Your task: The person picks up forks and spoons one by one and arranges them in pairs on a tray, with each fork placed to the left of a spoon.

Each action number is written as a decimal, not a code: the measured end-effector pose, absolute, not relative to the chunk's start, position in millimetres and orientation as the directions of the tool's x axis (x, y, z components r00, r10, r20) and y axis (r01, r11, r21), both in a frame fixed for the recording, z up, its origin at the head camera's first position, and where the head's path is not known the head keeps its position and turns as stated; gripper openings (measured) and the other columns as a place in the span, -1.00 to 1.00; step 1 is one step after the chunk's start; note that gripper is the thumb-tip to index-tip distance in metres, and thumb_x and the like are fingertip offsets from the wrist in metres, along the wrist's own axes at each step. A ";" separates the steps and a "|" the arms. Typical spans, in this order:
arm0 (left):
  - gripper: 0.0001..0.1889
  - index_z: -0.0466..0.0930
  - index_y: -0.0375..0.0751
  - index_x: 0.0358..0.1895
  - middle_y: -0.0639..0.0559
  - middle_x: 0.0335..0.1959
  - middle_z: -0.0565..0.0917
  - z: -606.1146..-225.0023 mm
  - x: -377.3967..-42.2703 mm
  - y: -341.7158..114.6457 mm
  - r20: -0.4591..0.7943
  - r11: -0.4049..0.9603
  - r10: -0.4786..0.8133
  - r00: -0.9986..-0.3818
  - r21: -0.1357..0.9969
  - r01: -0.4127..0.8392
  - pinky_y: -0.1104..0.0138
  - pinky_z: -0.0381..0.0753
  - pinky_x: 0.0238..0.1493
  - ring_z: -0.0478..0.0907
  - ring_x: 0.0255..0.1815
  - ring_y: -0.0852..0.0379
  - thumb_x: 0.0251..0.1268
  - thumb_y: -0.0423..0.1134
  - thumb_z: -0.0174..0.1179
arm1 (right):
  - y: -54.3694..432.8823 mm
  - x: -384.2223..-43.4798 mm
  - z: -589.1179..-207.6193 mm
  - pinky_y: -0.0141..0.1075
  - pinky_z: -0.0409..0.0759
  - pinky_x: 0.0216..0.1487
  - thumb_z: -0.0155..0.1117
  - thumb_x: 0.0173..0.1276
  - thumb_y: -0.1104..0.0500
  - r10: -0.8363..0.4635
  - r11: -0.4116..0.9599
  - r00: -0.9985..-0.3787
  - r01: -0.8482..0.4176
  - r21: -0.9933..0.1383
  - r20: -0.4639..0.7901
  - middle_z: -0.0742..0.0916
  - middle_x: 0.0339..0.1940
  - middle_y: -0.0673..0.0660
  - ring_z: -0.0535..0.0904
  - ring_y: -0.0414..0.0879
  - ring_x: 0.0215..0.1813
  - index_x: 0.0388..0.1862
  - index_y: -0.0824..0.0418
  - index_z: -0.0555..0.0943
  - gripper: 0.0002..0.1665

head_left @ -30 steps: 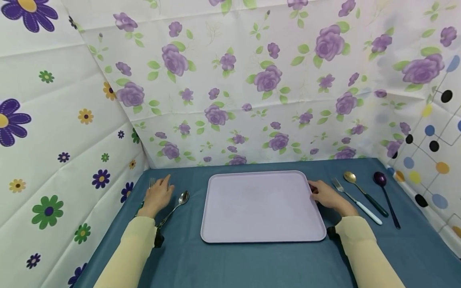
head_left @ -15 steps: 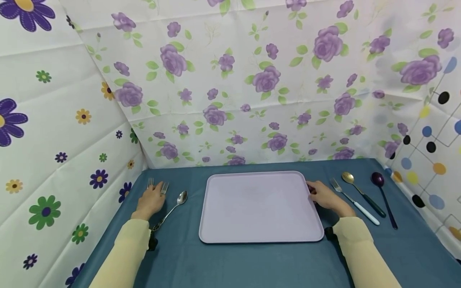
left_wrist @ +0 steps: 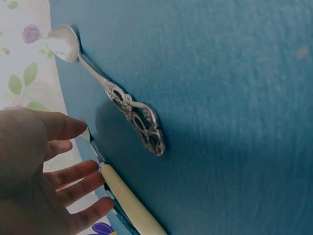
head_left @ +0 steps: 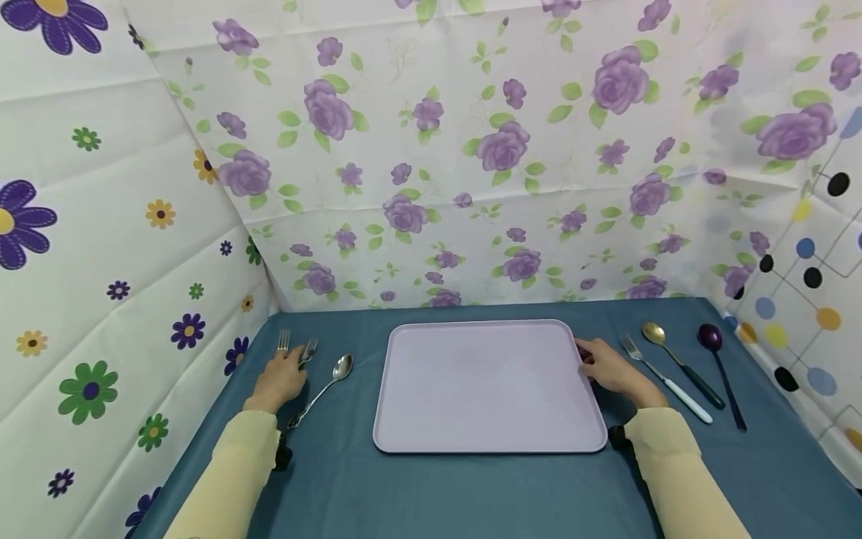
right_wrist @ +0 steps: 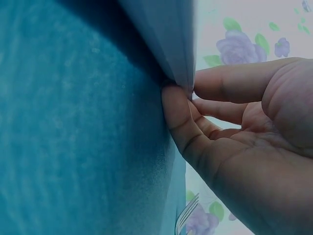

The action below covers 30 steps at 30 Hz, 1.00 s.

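A pale lavender serving tray (head_left: 490, 389) lies on the blue tablecloth. My right hand (head_left: 609, 367) pinches its right edge; up close, fingers (right_wrist: 227, 84) meet the tray's rim (right_wrist: 171, 44) from both sides. Over at the left, my left hand (head_left: 279, 380) is low over two forks, its fingers (left_wrist: 80, 176) loosely bent and spread. One fork (head_left: 308, 350) has a cream handle (left_wrist: 129, 200); another fork (head_left: 283, 340) shows its tines past the hand, and contact with either is unclear. Beside them rests a silver spoon (head_left: 342, 367) with an ornate openwork handle (left_wrist: 137, 120).
Right of the tray lie a white-handled fork (head_left: 667, 380), a gold spoon with a green handle (head_left: 683, 365) and a dark purple spoon (head_left: 720, 370). Flowered cloth (head_left: 431, 172) hangs behind the tablecloth (head_left: 438, 494); patterned cloths rise at both sides.
My left hand has moved slightly left and down, uncovering the cream-handled fork's tines, which now sit at a different angle. My right hand stays at the tray's edge.
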<state>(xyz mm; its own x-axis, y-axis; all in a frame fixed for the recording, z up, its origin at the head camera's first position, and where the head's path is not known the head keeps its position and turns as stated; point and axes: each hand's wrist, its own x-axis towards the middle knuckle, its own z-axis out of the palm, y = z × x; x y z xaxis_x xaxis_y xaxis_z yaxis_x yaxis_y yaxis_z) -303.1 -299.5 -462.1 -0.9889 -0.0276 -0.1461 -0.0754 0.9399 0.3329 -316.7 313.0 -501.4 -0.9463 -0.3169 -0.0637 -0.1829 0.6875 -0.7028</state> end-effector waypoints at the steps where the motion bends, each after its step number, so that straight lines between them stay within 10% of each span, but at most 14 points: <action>1: -0.39 0.12 -0.47 0.59 -0.64 0.48 0.13 -461.9 -302.7 -300.1 -0.144 0.938 -0.032 -0.989 0.337 -0.080 -0.41 0.29 0.30 0.18 0.43 -0.63 0.57 -0.33 -0.04 | 312.7 -316.8 -501.3 0.08 0.69 -0.03 0.13 0.40 0.50 -0.321 0.685 -0.945 -0.187 -0.704 -0.061 0.46 0.13 0.59 0.56 0.35 0.07 0.50 0.70 0.18 -0.27; 30: -0.48 0.34 -0.41 0.47 -0.59 0.44 0.26 -465.8 -292.3 -307.6 -0.094 0.943 -0.032 -0.995 0.327 -0.061 -0.39 0.39 0.23 0.30 0.37 -0.61 0.47 -0.48 0.01 | 313.9 -316.5 -504.6 0.10 0.67 -0.01 0.13 0.38 0.50 -0.313 0.689 -0.949 -0.201 -0.697 -0.035 0.47 0.11 0.57 0.56 0.35 0.06 0.48 0.70 0.21 -0.28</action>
